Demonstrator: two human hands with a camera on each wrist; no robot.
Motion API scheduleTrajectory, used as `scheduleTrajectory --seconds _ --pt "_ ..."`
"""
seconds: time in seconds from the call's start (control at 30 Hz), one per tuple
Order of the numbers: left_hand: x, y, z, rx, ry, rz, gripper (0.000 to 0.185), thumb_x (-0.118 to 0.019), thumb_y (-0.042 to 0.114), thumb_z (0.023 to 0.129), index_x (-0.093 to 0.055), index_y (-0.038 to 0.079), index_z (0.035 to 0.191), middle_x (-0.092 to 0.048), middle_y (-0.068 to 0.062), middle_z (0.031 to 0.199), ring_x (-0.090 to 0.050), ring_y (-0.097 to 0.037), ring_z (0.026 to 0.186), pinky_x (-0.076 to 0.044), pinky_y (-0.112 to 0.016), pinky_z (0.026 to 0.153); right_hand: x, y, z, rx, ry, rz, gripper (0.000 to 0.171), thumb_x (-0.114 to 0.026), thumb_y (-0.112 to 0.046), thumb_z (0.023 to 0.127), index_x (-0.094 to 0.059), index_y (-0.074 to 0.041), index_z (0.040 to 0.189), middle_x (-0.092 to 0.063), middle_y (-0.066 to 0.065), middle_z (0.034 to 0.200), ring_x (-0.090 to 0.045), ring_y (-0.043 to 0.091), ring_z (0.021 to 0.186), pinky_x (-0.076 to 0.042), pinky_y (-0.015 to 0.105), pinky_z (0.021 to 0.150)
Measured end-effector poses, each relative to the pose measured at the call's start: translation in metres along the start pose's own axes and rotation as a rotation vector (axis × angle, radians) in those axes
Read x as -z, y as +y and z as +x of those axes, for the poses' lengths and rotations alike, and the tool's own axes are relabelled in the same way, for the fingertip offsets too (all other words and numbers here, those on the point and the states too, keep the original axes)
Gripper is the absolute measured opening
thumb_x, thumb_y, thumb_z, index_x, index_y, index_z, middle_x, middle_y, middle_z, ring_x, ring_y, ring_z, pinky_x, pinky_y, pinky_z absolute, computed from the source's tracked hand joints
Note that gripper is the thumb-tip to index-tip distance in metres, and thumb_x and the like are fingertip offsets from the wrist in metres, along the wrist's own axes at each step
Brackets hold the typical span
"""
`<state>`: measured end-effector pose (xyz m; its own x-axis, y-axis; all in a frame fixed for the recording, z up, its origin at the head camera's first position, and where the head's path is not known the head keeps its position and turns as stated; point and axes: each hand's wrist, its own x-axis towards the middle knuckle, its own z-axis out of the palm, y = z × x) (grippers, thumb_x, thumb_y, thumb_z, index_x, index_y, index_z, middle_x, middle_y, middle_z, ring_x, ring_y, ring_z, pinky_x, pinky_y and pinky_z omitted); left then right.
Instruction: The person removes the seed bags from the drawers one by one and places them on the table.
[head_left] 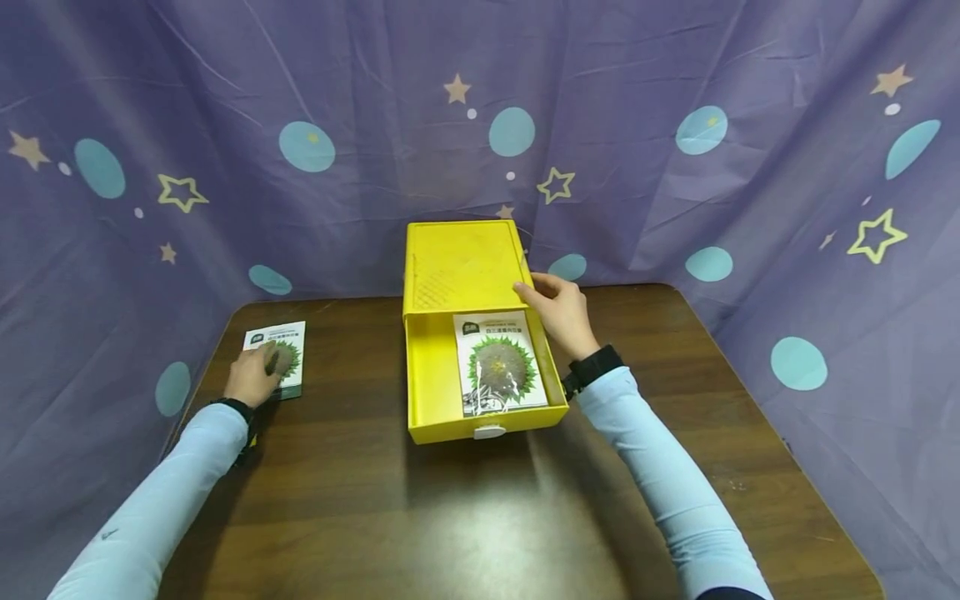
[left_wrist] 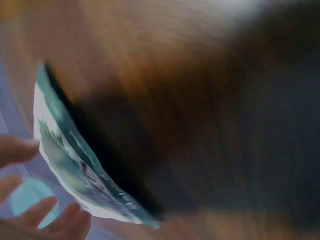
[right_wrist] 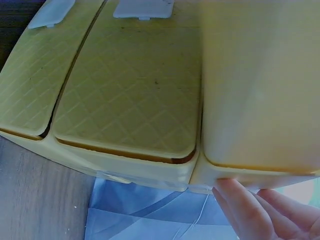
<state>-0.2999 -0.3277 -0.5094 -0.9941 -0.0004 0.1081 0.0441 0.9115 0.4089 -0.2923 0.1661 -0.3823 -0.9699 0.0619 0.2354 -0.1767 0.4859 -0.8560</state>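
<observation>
At the far left, the left hand (head_left: 253, 377) rested on a small seed packet (head_left: 288, 354) that lay flat on the brown table (head_left: 360, 500), near its left edge. The packet was white with a green leafy picture. The hand lay over the packet's near left part. In the left wrist view the fingers (left_wrist: 47, 210) looked a little apart and loose beside the packet (left_wrist: 75, 165), but that view was very blurry, so it was hard to tell if they pinched it.

In the middle of the table sat a yellow box (head_left: 461, 267) with its drawer (head_left: 431, 392) pulled out toward the person. A small white handle (head_left: 489, 432) sat on the drawer's front. Inside the drawer lay a second seed packet (head_left: 498, 362), flat, on the right side of the drawer, with the same green leafy picture facing up.

To the right, the right hand (head_left: 561, 315) touched the right side of the yellow box, just where the drawer came out. Its fingers were close together and gently bent against the box's edge. In the right wrist view the fingertips (right_wrist: 245, 210) pressed against the bottom edge of the yellow box (right_wrist: 130, 95).

Both arms wore light blue sleeves (head_left: 660, 475) and dark wrist bands (head_left: 592, 367). Behind the table hung a purple cloth (head_left: 675, 167) with stars and blue dots.
</observation>
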Motion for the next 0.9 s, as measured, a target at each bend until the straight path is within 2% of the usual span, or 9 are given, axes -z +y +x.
scheduleTrajectory --seconds 0.07,0.1,0.17,0.37,0.5,0.63,0.73,0.83,0.9 --pt "-0.005 0.002 -0.004 -0.102 -0.016 0.061 0.054 -0.063 0.003 0.078 -0.044 -0.008 0.128 -0.041 -0.039 0.122 -0.039 -0.058 0.108 -0.032 -0.066 0.088 0.0 0.0 0.0 0.003 0.005 0.003 0.052 -0.063 -0.05 0.083 -0.061 -0.015 0.122 -0.066 0.004 0.105 -0.062 0.016 0.09 -0.051 0.034 0.077" --pt "-0.007 0.004 -0.005 -0.125 -0.034 0.076 0.053 -0.064 0.003 0.079 -0.045 -0.006 0.127 -0.041 -0.038 0.122 -0.039 -0.058 0.108 -0.033 -0.066 0.088 0.0 0.0 0.0 0.004 0.008 0.002 0.052 -0.063 -0.05 0.083 -0.061 -0.015 0.122 -0.066 0.003 0.104 -0.062 0.016 0.09 -0.051 0.034 0.077" --pt "-0.011 0.006 -0.007 -0.158 -0.063 0.115 0.049 -0.063 0.004 0.081 -0.047 -0.006 0.126 -0.042 -0.037 0.122 -0.04 -0.057 0.109 -0.033 -0.065 0.089 0.0 0.0 0.0 0.005 0.013 0.002 0.052 -0.063 -0.049 0.083 -0.061 -0.015 0.122 -0.066 0.004 0.103 -0.063 0.015 0.089 -0.051 0.034 0.077" --pt "-0.015 0.001 -0.005 -0.242 -0.074 0.178 0.04 -0.061 0.002 0.082 -0.053 -0.013 0.118 -0.048 -0.039 0.112 -0.045 -0.053 0.105 -0.037 -0.06 0.089 0.0 -0.002 -0.001 -0.003 0.003 0.001 0.053 -0.063 -0.05 0.083 -0.061 -0.013 0.122 -0.066 0.005 0.104 -0.062 0.016 0.09 -0.051 0.034 0.078" --pt "-0.012 0.002 -0.002 -0.23 -0.068 0.18 0.04 -0.062 0.0 0.081 -0.053 -0.012 0.118 -0.047 -0.04 0.114 -0.044 -0.054 0.107 -0.036 -0.06 0.091 0.0 -0.003 -0.002 -0.011 0.01 0.003 0.053 -0.063 -0.05 0.083 -0.061 -0.014 0.122 -0.066 0.004 0.106 -0.062 0.016 0.091 -0.051 0.034 0.078" --pt "-0.01 0.004 0.002 -0.219 -0.034 0.18 0.038 -0.061 -0.001 0.08 -0.055 -0.012 0.116 -0.05 -0.038 0.11 -0.047 -0.053 0.103 -0.038 -0.058 0.089 0.001 -0.004 -0.002 -0.019 0.015 0.011 0.053 -0.063 -0.05 0.083 -0.061 -0.014 0.122 -0.065 0.004 0.108 -0.062 0.016 0.092 -0.052 0.034 0.079" --pt "-0.009 0.004 0.005 -0.208 -0.042 0.175 0.038 -0.061 -0.001 0.079 -0.055 -0.012 0.115 -0.052 -0.036 0.111 -0.048 -0.051 0.104 -0.039 -0.058 0.089 0.001 -0.003 -0.002 -0.017 0.022 0.011 0.053 -0.063 -0.05 0.083 -0.061 -0.014 0.122 -0.065 0.004 0.108 -0.062 0.016 0.093 -0.052 0.035 0.079" --pt "-0.007 0.005 0.004 -0.188 -0.056 0.152 0.039 -0.061 -0.001 0.079 -0.054 -0.012 0.115 -0.05 -0.035 0.115 -0.046 -0.051 0.108 -0.037 -0.058 0.091 0.0 -0.003 -0.003 -0.011 0.027 0.007 0.053 -0.063 -0.051 0.083 -0.061 -0.014 0.122 -0.065 0.004 0.108 -0.061 0.016 0.093 -0.051 0.035 0.08" --pt "-0.005 0.007 0.001 -0.169 -0.024 0.112 0.038 -0.059 -0.001 0.078 -0.054 -0.012 0.114 -0.05 -0.035 0.115 -0.046 -0.051 0.107 -0.037 -0.059 0.09 -0.002 -0.002 -0.004 -0.011 0.017 0.003 0.053 -0.062 -0.051 0.083 -0.061 -0.015 0.122 -0.065 0.004 0.108 -0.061 0.017 0.094 -0.051 0.035 0.08"
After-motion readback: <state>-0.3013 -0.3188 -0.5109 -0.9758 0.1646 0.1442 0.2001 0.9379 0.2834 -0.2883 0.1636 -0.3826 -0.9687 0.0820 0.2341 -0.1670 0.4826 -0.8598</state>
